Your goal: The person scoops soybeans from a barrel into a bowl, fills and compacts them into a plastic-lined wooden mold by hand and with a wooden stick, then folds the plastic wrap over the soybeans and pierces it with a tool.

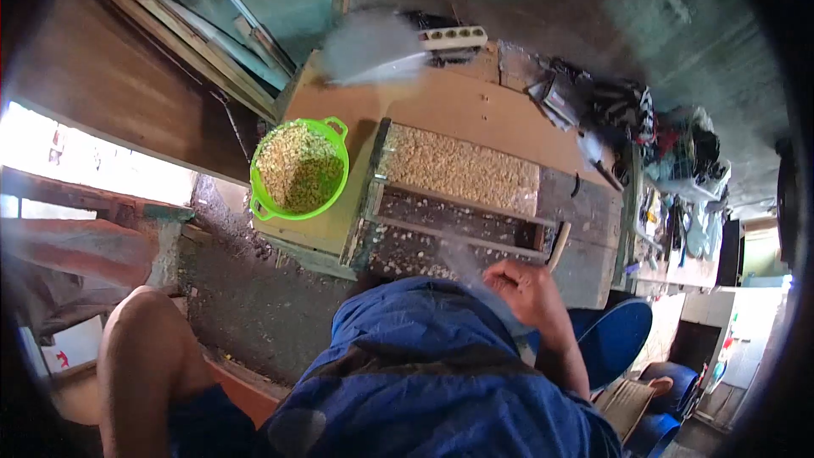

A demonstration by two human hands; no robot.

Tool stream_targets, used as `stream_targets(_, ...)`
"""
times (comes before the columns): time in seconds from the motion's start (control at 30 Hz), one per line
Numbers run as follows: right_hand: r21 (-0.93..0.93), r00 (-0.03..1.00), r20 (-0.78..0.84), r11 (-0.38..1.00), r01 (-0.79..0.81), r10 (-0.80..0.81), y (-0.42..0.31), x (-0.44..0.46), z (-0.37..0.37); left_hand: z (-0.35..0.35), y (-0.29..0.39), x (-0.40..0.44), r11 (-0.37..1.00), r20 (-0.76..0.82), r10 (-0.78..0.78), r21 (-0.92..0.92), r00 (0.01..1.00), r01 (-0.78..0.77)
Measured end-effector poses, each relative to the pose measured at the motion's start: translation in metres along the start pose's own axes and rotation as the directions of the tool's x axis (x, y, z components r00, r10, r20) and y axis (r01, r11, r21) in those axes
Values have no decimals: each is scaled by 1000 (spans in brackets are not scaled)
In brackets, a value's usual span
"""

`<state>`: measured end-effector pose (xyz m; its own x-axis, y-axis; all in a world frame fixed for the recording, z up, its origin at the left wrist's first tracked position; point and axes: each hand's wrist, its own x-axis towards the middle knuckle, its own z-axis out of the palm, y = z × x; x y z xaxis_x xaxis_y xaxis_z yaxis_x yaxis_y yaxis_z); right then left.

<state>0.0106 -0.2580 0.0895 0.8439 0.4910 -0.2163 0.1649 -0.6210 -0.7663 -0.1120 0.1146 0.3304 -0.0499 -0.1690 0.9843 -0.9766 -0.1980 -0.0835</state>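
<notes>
My right hand [519, 290] is at the front edge of the workbench, close to my body, with its fingers curled in. A blurred, see-through strip like plastic film [465, 261] lies beside the fingers; whether they grip it is unclear. My left hand is out of view. Ahead of the right hand, a wooden frame [458, 219] rests on the bench. Behind its front bar, a bed of small pale nut-like pieces [462, 165] is spread under what looks like clear film. To the left stands a green colander [342, 171] with two handles, holding similar pieces [297, 165].
Loose bits are scattered over the dark front section of the workbench [585, 203]. A power strip [454, 36] and a blurred whitish sheet [377, 55] are at the back. Planks [195, 42] lean at left. A blue barrel [623, 339] stands at right, near my arm.
</notes>
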Motion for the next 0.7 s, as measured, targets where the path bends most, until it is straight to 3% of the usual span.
stream_targets(0.13, 88, 995, -95, 996, -8, 16, -12, 12, -7, -1, -13, -16, 999, -45, -53, -1, 998, 53)
stream_targets(0.2, 42, 987, -152, 997, 58, -51, -17, 18, -16, 21, -38, -61, 942, -52, -328, 64, 943, 331)
stream_targets(0.27, 140, 985, -172, 990, 24, 1, -21, 24, -24, 57, -63, -114, 769, 51, -638, 99, 769, 631)
stream_targets(0.33, 231, 981, -187, 973, -5, 49, -23, 30, -30, 94, -75, -158, 567, 229, -812, 98, 536, 818)
stream_targets(0.37, 373, 971, -226, 928, 15, 75, -23, 35, -30, 110, -79, -174, 495, 342, -836, 132, 430, 859)
stream_targets(0.43, 553, 957, -265, 831, 55, 113, -30, 42, -33, 145, -74, -207, 432, 415, -844, 147, 341, 890)
stream_targets(0.47, 545, 957, -271, 836, 61, 107, -34, 46, -33, 162, -72, -218, 439, 410, -842, 141, 351, 887)
stream_targets(0.53, 582, 936, -296, 813, 17, 192, -40, 53, -33, 190, -67, -233, 332, 383, -886, 133, 260, 934)
stream_targets(0.57, 638, 929, -325, 766, 77, 177, -31, 58, -27, 199, -68, -235, 336, 378, -887, 132, 266, 933)
stream_targets(0.63, 695, 924, -331, 712, 102, 190, -28, 63, -19, 211, -70, -238, 251, 403, -907, 273, 127, 929)
stream_targets(0.7, 760, 916, -327, 641, 111, 230, -24, 68, -11, 218, -72, -244, 265, 424, -896, 270, 133, 926)
